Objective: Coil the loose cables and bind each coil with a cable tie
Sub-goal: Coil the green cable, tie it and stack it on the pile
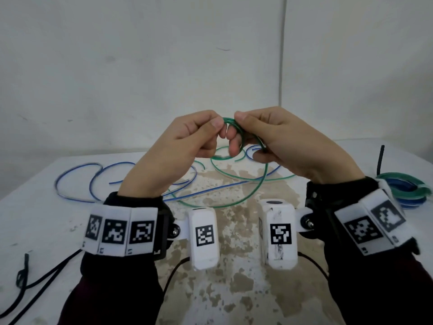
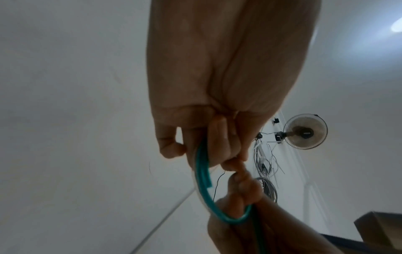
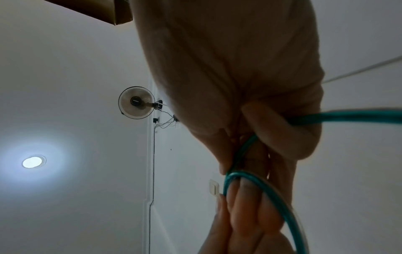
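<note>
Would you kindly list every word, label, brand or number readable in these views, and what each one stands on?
None can be read as text.
Wrist bands: black-and-white square code markers, no letters or numbers.
Wrist cameras: the same kind of marker; the small marks under the markers are too tiny to read.
Fan: a label on its hub, too blurred to read.
</note>
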`<control>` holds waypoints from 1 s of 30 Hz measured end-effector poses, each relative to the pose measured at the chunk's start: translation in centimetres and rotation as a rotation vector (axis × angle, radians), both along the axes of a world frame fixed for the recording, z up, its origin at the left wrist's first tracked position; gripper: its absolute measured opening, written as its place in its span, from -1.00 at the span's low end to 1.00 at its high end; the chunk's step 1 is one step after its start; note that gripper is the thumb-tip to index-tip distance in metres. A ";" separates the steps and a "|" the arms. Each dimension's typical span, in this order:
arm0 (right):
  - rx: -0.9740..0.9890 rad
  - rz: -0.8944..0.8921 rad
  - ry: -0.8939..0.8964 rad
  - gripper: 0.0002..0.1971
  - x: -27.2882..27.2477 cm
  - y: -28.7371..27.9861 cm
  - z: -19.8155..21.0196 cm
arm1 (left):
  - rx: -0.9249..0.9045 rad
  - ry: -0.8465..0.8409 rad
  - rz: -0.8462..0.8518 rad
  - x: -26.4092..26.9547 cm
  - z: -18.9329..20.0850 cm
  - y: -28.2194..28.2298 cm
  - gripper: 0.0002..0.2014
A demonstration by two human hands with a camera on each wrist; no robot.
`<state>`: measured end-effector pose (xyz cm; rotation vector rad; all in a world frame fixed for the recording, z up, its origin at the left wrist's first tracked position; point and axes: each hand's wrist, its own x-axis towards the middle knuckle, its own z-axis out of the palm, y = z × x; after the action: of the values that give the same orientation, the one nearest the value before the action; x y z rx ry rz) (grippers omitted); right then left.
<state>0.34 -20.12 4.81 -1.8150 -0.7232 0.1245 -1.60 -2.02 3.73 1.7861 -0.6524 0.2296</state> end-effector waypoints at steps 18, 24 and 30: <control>0.285 0.110 0.135 -0.65 -0.1 1.5 -0.1 | -0.262 0.016 0.018 0.2 0.0 -0.6 -0.70; 0.396 0.215 0.210 -0.70 -0.4 1.8 -0.2 | -0.471 -0.096 0.161 0.2 0.0 -1.7 -0.71; 0.375 0.141 0.157 -0.67 0.2 1.3 -0.1 | -0.503 0.197 -0.128 -0.1 0.4 -1.6 -0.69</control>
<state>0.57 -18.87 4.68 -1.3817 -0.7101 0.2077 -1.71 -3.62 4.17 1.2613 -0.5102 0.1149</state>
